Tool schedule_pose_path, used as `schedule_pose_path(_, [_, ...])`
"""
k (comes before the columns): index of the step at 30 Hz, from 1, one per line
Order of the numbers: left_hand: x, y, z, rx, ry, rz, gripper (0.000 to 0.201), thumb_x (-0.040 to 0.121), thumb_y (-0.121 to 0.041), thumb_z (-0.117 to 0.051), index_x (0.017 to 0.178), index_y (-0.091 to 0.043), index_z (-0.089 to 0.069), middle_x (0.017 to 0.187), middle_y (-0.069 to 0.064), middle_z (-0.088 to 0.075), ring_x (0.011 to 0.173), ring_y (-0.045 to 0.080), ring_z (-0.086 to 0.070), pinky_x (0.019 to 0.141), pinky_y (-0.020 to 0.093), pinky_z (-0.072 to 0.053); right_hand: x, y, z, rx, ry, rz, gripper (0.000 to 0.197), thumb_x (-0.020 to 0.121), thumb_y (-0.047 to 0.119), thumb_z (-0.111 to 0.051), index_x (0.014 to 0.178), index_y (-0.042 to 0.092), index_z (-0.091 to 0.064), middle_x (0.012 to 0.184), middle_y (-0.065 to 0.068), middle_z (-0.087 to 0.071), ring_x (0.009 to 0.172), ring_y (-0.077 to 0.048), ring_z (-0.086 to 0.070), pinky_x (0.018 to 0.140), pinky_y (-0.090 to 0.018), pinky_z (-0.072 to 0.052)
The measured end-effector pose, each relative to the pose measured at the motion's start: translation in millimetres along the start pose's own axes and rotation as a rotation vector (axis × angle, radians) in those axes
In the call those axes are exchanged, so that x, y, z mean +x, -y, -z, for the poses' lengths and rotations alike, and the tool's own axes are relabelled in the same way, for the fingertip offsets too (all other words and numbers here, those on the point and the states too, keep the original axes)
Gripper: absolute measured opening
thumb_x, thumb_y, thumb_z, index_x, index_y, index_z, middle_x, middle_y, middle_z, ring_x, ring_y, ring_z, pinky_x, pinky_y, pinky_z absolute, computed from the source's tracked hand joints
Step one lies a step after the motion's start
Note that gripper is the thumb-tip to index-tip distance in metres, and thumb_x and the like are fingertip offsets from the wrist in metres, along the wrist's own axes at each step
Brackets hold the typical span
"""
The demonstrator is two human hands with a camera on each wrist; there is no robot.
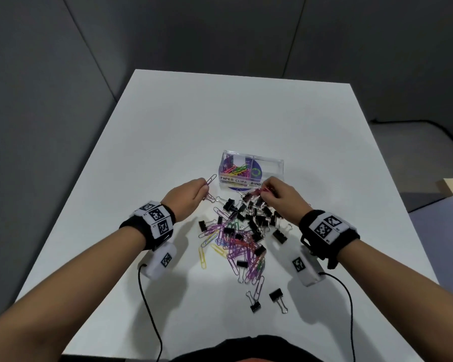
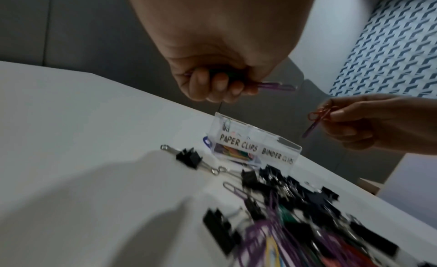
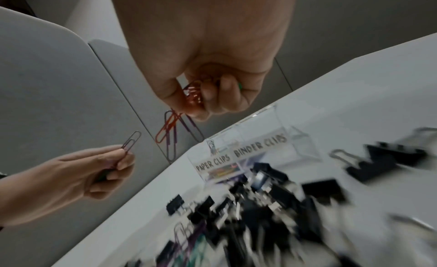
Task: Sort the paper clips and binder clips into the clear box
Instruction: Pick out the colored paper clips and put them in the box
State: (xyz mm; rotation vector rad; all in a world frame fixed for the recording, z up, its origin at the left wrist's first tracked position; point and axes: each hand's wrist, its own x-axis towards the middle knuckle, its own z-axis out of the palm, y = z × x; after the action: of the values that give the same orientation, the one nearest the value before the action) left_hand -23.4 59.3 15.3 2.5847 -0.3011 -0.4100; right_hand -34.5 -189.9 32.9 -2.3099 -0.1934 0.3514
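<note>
Fingers of the left hand [image 1: 191,195] are curled and pinch a purple paper clip [image 1: 211,178]. Its long way points up and toward the right, at the clear box [image 1: 251,170]. More clips seem tucked in that fist, but I cannot tell how many. Fingers of the right hand [image 1: 280,195] are curled tight round a small bunch of red and purple paper clips [image 3: 173,129], which hang down from the pinch.

The clear box sits on the white worktop [image 1: 168,126], just past both hands. It has two parts. The left part is marked PAPER CLIPS and already has bright clips in it. The right part is marked for binder clips and looks to have none yet. The right hand is closer to the box, almost at its near wall, but it is by the binder side. So I think its bunch must go a little left and far to drop in the paper clip part. The left hand would have to go right and far.

Near the person lies a messy pile [image 1: 241,236] of black binder clips and colored paper clips, so lots of sorting is left.

Gray walls stand round the worktop.
</note>
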Motion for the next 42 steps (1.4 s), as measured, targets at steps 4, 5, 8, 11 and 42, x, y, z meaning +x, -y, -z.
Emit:
schedule_pose_path(4, [31, 0, 22, 0.029, -0.054, -0.025, 0.030, 0.102, -0.025, -0.030, 0.107, -0.008, -0.055, 0.107, 0.007, -0.060, 0.095, 0.025, -0.056, 0.074, 0.028, -0.036, 47, 17, 5, -0.016, -0.087, 0.006, 0.014, 0.095, 0.020, -0.047, 0.103, 0.009, -0.052, 0.084, -0.004, -0.057, 0.068, -0.018, -0.049, 0.064, -0.028, -0.042])
schedule_pose_path(5, [39, -1, 27, 0.024, -0.062, -0.039, 0.030, 0.102, -0.024, -0.031, 0.108, -0.009, -0.057, 0.109, 0.008, -0.060, 0.096, 0.025, -0.057, 0.076, 0.029, -0.038, 60, 19, 5, -0.029, -0.092, -0.003, 0.016, 0.094, 0.020, -0.048, 0.105, 0.009, -0.053, 0.087, -0.005, -0.060, 0.071, -0.020, -0.052, 0.068, -0.031, -0.045])
schedule_pose_path(8, [60, -2, 38, 0.017, -0.072, -0.082, 0.030, 0.101, -0.021, -0.034, 0.112, -0.008, -0.058, 0.113, 0.009, -0.058, 0.100, 0.025, -0.057, 0.086, 0.034, -0.043, 95, 24, 5, -0.102, -0.076, -0.042, 0.017, 0.094, 0.019, -0.047, 0.106, 0.009, -0.054, 0.090, -0.007, -0.061, 0.075, -0.025, -0.057, 0.073, -0.037, -0.050])
schedule_pose_path(11, [77, -5, 41, 0.072, -0.034, -0.103, 0.029, 0.101, -0.021, -0.035, 0.116, -0.008, -0.057, 0.115, 0.009, -0.056, 0.101, 0.026, -0.057, 0.086, 0.034, -0.043, 121, 27, 0, -0.156, 0.006, -0.074, 0.020, 0.090, 0.014, -0.052, 0.108, 0.007, -0.057, 0.099, -0.012, -0.063, 0.079, -0.023, -0.056, 0.076, -0.034, -0.050])
schedule_pose_path(42, [39, -14, -25, 0.515, 0.323, -0.399, 0.035, 0.097, -0.029, -0.045, 0.130, -0.018, -0.050, 0.129, 0.005, -0.052, 0.112, 0.022, -0.056, 0.084, 0.035, -0.052, 7, -43, -30, -0.608, 0.242, 0.112, 0.040, 0.087, 0.028, -0.060, 0.124, 0.017, -0.052, 0.124, -0.003, -0.053, 0.114, -0.023, -0.050, 0.089, -0.032, -0.046])
